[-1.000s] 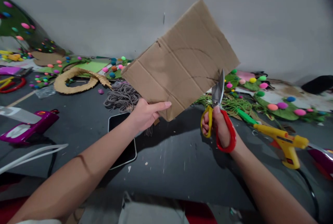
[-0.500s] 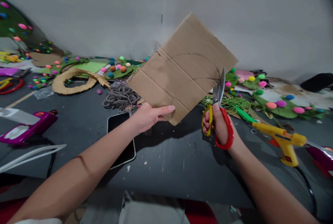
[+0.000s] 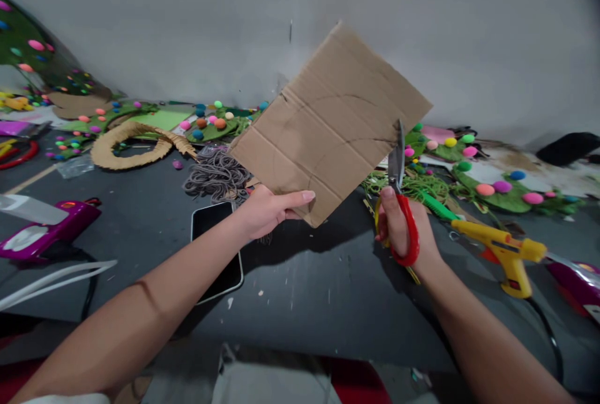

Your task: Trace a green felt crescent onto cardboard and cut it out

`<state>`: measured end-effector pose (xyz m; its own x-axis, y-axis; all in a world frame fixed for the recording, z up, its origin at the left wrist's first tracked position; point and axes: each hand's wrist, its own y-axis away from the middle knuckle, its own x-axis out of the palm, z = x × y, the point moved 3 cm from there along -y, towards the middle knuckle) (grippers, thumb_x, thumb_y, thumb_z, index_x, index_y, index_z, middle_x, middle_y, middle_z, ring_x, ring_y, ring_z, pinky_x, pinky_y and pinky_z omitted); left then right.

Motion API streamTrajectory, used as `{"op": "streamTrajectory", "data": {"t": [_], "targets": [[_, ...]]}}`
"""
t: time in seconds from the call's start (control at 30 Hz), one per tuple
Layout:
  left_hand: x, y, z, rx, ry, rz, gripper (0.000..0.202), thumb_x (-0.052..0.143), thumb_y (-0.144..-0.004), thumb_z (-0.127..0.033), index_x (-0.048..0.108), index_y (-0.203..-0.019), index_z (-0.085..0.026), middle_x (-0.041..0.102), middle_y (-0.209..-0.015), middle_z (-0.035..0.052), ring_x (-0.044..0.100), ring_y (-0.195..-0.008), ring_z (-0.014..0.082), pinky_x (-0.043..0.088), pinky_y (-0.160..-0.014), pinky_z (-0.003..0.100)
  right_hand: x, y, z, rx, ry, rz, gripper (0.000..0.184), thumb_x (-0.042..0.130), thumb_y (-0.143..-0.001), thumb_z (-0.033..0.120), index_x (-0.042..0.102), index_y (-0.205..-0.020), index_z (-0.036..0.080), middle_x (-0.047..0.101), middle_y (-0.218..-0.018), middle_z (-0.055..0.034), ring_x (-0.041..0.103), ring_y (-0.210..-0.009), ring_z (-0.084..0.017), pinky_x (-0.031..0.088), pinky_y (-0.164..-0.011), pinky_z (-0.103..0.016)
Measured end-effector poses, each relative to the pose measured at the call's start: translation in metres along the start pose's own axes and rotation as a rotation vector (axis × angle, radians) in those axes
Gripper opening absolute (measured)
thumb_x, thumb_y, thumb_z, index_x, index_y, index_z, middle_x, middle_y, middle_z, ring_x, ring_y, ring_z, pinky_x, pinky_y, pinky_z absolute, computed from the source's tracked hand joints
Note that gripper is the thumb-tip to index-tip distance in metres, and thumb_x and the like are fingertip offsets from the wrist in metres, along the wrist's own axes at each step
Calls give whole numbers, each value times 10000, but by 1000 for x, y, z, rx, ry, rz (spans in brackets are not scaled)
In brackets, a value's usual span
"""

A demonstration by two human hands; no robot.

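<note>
A brown cardboard sheet (image 3: 328, 122) with curved dark lines drawn on it is held up, tilted, over the table. My left hand (image 3: 272, 211) pinches its lower edge, thumb on the near face and fingers behind. In my right hand (image 3: 398, 222) is a pair of scissors (image 3: 397, 163) with one red and one yellow handle, fingers wrapped round the loops. The blades point upward and overlap the right side of the cardboard near the end of a drawn curve. Part of the blades may be behind the sheet.
A phone (image 3: 206, 222) lies under my left forearm beside grey yarn (image 3: 218, 172). To the right is a yellow glue gun (image 3: 506, 251) with its cable. A beige ring (image 3: 110, 147) and green pieces with pompoms (image 3: 501, 187) lie along the wall. Purple tools (image 3: 60, 229) sit left.
My right hand has shifted slightly, turning the scissors more upright and bringing their handles closer together. The blades look more closed. The cardboard and my left hand stay almost in place.
</note>
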<state>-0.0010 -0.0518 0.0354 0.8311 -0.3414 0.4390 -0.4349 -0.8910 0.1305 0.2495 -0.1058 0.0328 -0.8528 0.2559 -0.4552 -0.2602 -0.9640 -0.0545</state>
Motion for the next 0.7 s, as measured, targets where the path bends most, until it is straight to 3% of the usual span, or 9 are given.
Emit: {"op": "streamTrajectory", "data": {"t": [0.2,0.3,0.5,0.7], "targets": [[-1,1,-2,14,-16,-5,533,963,-707,-227,779,-1207,-222,841,-1100,78,816,-951,252,697,-738,341,-5,1,2,-14,46,-19,741,490,-894,903,431,-529,261,473,-414,-12,541,-369,-190,462,-408,-332],[-6,0,-5,33,-27,-38,556,969,-687,-229,780,-1210,-216,839,-1109,89,815,-961,267,694,-734,352,-3,-2,-2,21,-8,31,717,515,-902,877,442,-546,259,470,-413,-8,519,-363,-178,428,-389,-315],[-21,-6,-17,107,-38,-114,570,983,-648,-214,783,-1182,-198,831,-1147,99,808,-1029,278,688,-789,334,9,-5,-1,116,-319,152,716,617,-759,943,531,-651,241,480,-510,14,499,-434,-136,437,-415,-273],[-25,-8,-19,141,-64,-139,558,958,-688,-226,772,-1214,-220,823,-1180,89,801,-1057,282,687,-807,337,14,-2,-2,190,-329,199,749,609,-715,984,529,-660,241,501,-523,7,507,-447,-141,460,-433,-282]]}}
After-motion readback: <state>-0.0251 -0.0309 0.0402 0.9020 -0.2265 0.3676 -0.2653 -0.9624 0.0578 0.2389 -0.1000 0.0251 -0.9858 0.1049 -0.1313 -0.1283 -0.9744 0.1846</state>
